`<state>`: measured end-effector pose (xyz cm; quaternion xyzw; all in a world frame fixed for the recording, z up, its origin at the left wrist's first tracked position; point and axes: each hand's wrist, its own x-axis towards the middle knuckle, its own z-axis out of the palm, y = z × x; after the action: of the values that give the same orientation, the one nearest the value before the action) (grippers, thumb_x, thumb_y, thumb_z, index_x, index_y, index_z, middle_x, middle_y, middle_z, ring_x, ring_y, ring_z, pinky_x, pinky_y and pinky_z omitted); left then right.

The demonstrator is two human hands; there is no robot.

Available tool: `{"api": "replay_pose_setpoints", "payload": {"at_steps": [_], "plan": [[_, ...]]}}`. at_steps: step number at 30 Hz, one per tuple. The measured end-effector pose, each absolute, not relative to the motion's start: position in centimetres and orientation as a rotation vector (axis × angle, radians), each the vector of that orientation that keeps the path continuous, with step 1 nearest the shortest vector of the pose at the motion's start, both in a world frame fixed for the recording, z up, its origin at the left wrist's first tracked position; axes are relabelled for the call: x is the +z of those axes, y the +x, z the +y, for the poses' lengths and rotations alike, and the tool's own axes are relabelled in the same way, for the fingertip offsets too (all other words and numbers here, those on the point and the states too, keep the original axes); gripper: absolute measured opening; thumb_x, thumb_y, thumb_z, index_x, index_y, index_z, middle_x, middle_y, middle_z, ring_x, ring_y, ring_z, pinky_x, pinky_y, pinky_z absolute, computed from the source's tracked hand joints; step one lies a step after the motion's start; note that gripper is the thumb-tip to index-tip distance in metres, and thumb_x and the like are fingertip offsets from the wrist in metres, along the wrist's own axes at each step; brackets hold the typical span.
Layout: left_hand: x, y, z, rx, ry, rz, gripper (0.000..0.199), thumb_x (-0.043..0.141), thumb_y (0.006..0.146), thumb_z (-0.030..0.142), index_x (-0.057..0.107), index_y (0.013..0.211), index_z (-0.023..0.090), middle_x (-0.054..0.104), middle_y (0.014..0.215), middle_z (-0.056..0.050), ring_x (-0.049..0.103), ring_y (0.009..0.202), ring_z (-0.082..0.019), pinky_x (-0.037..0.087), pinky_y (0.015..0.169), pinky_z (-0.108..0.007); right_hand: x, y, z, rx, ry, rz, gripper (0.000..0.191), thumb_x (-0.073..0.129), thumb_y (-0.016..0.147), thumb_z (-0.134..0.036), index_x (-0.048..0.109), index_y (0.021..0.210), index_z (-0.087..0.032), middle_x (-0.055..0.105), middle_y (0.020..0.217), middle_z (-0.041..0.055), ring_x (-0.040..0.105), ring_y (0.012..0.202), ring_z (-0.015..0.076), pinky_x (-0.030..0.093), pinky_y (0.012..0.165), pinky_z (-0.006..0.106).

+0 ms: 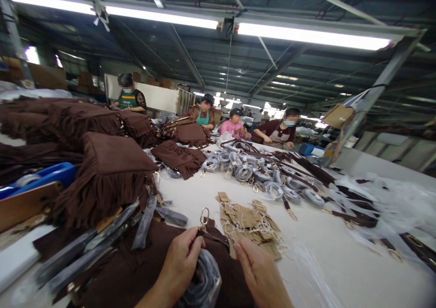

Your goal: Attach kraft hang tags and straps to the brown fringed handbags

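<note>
My left hand [182, 262] is closed, thumb against forefinger, on the dark end of a strap with a gold metal clasp [204, 216] standing up above it. Beneath that hand is a plastic-wrapped coiled strap [206, 280]. My right hand [255, 265] is to its right, with thumb and fingers close together; whatever they may hold is too small to make out. Both hands are over a dark brown bag [150, 265] on the table. Just beyond my right hand lies a heap of tan paper tags [245, 219] with white strings.
Brown fringed bags [114, 162] are piled at left beside a blue tape dispenser [44, 178]. Wrapped strap coils [243, 172] cover the middle of the white table [327, 258]. Clear plastic [398, 208] lies at right. Several people stand or sit across the table.
</note>
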<state>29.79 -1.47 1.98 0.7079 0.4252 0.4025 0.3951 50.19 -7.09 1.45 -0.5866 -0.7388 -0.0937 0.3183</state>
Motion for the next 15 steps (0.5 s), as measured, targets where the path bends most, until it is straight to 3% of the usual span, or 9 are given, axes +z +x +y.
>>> {"api": "replay_pose_setpoints", "payload": {"at_steps": [11,15], "plan": [[2.2,29.8,-1.6,1.058,1.818,1.066,0.027,0.041,0.089,0.035,0.053,0.069,0.021,0.059,0.068,-0.001,0.056,0.068,-0.019,0.039,0.065,-0.027,1.2,50.0,-6.9,-0.264,-1.55,-1.942,0.042,0.029,0.106,-0.038,0.048,0.071,-0.024,0.059,0.06,-0.0018,0.059,0.052,0.0153,0.039,0.051,0.026],[2.7,30.0,-2.0,1.063,1.768,0.974,0.023,0.045,0.086,0.032,0.063,0.083,0.019,0.067,0.081,-0.004,0.061,0.079,-0.021,0.044,0.075,-0.028,1.7,48.9,-6.9,-0.31,-1.54,-1.911,0.048,0.024,0.106,-0.041,0.047,0.068,-0.024,0.058,0.057,-0.0022,0.058,0.049,0.0141,0.038,0.048,0.025]]}}
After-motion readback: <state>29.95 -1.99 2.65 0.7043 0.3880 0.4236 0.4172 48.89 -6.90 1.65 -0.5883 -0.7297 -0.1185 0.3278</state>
